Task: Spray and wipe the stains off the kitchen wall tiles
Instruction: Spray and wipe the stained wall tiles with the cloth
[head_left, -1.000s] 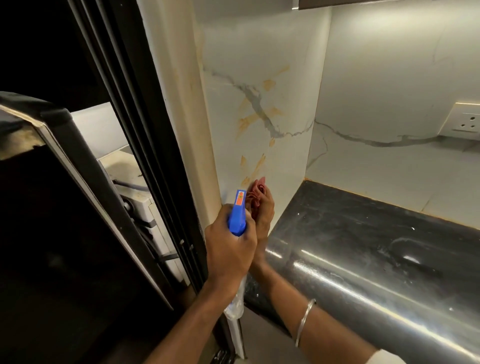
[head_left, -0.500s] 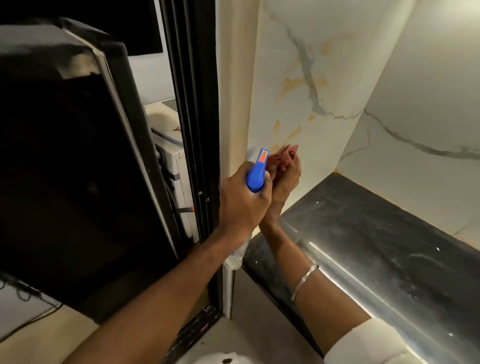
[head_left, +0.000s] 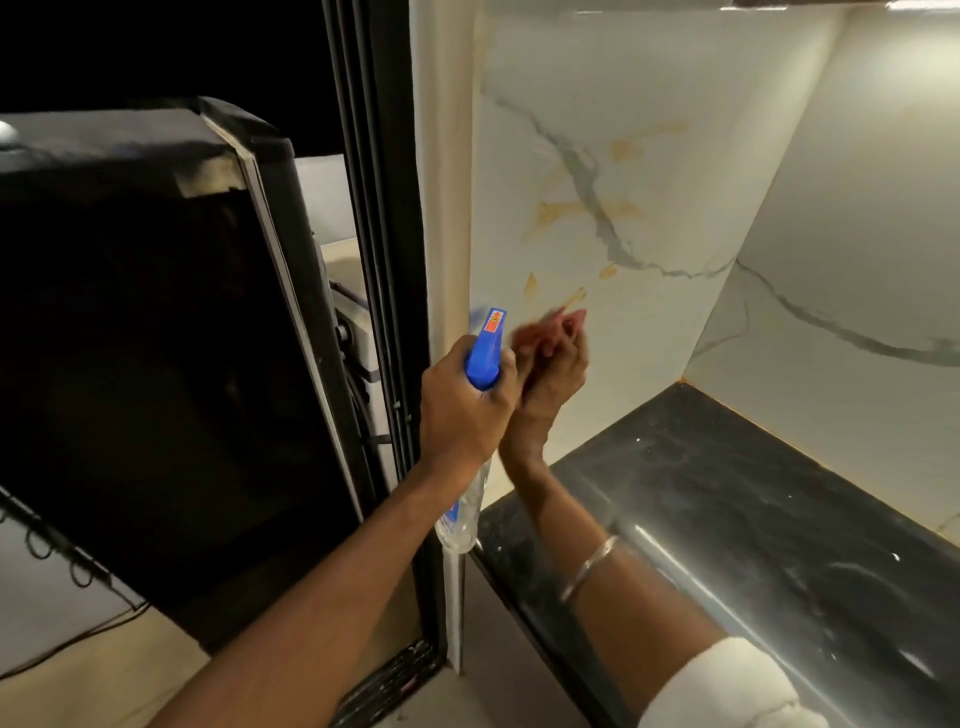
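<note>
The marble-look wall tile (head_left: 649, 171) on the left side of the counter nook carries yellow-orange stains (head_left: 558, 210), spread from mid-height down to just above my hands. My left hand (head_left: 460, 410) grips a spray bottle (head_left: 484, 353) with a blue trigger head and a clear body hanging below the fist, nozzle aimed at the tile. Right beside it, my right hand (head_left: 550, 374) holds a reddish cloth (head_left: 545, 327) up against the lower tile, just under the lowest stain. The cloth is blurred and mostly hidden by the fingers.
A shiny black stone counter (head_left: 753, 519) runs right from the tile corner. A second marble tile wall (head_left: 857, 260) stands behind it. Left of the tile are a cream pillar (head_left: 441, 208), a black door frame (head_left: 379, 260) and a large dark appliance (head_left: 156, 364).
Both hands have risen together along the tile toward the lower stains, the cloth hand now blurred with motion. The camera view has swung, showing more of the upper tile.
</note>
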